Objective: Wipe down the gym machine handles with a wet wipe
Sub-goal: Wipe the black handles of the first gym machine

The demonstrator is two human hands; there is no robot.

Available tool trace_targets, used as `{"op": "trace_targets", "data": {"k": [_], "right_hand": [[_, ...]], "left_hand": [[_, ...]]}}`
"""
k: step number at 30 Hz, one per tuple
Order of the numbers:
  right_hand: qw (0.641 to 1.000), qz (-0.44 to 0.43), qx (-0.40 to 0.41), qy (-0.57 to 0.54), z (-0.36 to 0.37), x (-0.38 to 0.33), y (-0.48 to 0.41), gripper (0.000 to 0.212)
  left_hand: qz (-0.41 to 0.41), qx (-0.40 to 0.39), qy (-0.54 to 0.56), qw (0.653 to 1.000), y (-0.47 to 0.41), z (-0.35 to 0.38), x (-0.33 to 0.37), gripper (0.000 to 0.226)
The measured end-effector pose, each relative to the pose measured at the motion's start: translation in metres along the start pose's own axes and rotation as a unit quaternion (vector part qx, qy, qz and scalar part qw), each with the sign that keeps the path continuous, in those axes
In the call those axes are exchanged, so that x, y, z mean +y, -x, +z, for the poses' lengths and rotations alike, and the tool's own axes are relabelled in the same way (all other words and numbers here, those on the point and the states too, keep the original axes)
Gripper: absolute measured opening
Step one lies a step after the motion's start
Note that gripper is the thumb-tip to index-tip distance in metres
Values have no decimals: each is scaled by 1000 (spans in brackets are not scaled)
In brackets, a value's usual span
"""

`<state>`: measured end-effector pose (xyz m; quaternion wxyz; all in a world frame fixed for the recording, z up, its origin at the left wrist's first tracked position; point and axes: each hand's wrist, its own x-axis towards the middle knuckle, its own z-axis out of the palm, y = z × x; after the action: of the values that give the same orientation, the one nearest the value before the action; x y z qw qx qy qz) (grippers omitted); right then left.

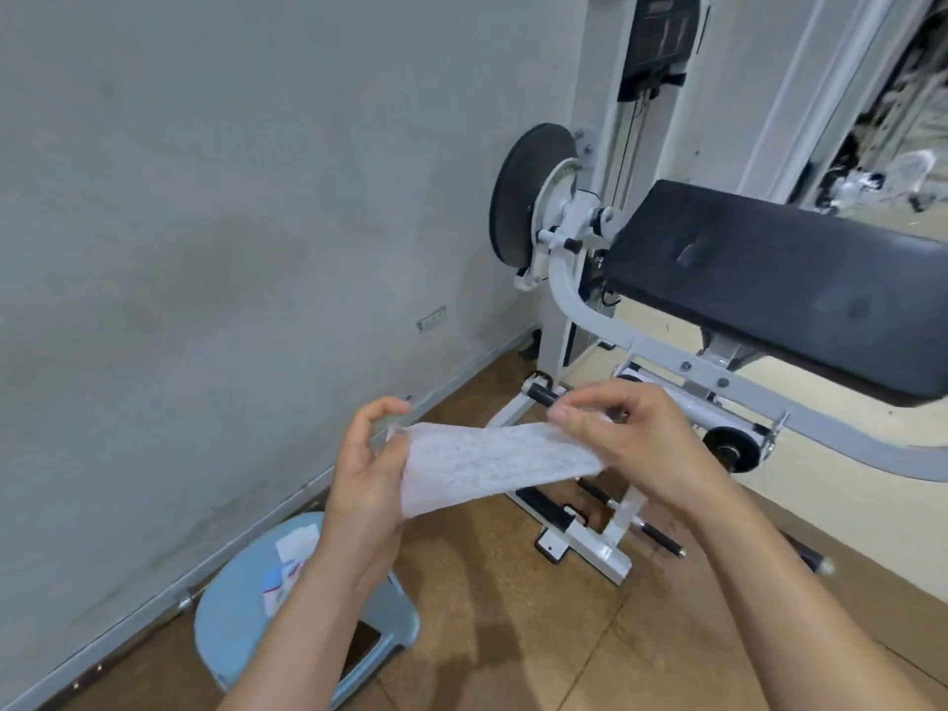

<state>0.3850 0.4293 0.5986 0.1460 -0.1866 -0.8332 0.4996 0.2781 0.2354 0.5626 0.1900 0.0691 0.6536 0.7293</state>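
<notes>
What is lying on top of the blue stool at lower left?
A white and blue packet lies on the blue stool. The left forearm covers the packet's right part and the seat behind it, so anything there cannot be seen.

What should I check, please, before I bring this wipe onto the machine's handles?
1. The wet wipe is opened out: ok, stretched between both hands.
2. Grip of the left hand: ok, it pinches the wipe's left edge.
3. Grip of the right hand: ok, it pinches the right edge.
4. Wipe moist enough: cannot tell.
5. A handle in view: ok, a black handle grip shows just beyond the right hand.
6. Wipe on a handle: not ok, it is held in the air.
</notes>
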Motion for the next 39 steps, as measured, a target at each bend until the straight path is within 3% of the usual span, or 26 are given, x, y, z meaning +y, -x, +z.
{"op": "trace_targets", "data": {"k": [2, 4, 6, 8, 10, 12, 16, 18, 20, 21, 24, 28, 31, 33, 35, 37, 39], "right_hand": [[993, 15, -98, 63, -39, 27, -2, 29], [970, 35, -206, 124, -66, 52, -5, 17], [968, 47, -226, 97, -85, 75, -10, 2], [979, 74, -190, -8, -101, 94, -18, 8], [964, 130, -149, -180, -111, 110, -30, 12], [911, 185, -113, -351, -110, 122, -44, 18], [793, 231, -54, -561, -84, 136, -76, 25], [743, 267, -3, -614, -68, 143, -96, 24], [727, 305, 63, -613, -54, 153, -120, 15], [742, 317, 87, -585, -47, 161, -134, 12], [852, 341, 111, -383, -24, 183, -171, 18], [937, 291, 9, -192, 5, 193, -205, 32], [946, 270, -61, -168, 25, 195, -220, 13], [948, 265, -38, -171, 40, 201, -223, 23], [947, 253, 12, -195, 52, 209, -226, 16], [952, 226, 46, -203, 63, 222, -230, 15], [969, 193, 65, -142, 77, 238, -237, 16]], "left_hand": [[-10, -38, 24, 999, -9, 34, -5, 36], [-36, -55, -8, 998, -20, 63, -11, 41], [-51, -63, -68, 994, -30, 85, -20, 40], [-35, -81, -152, 984, -35, 102, -28, 27], [-8, -118, -226, 967, -38, 116, -31, 15], [3, -169, -263, 950, -46, 126, -34, 20], [8, -214, -321, 923, -83, 136, -51, 11], [0, -233, -333, 914, -108, 137, -63, 16], [-14, -269, -346, 899, -135, 138, -74, 22], [-19, -290, -357, 888, -150, 137, -79, 23], [-10, -348, -378, 858, -199, 134, -89, 17], [-94, -345, -311, 881, -267, 132, -94, 4], [-119, -328, -283, 893, -312, 132, -107, 12], [-123, -339, -299, 883, -333, 133, -122, 23], [-144, -335, -306, 879, -346, 137, -137, 30], [-168, -309, -305, 885, -356, 144, -152, 28], [-159, -282, -308, 895, -367, 151, -167, 22]]}}
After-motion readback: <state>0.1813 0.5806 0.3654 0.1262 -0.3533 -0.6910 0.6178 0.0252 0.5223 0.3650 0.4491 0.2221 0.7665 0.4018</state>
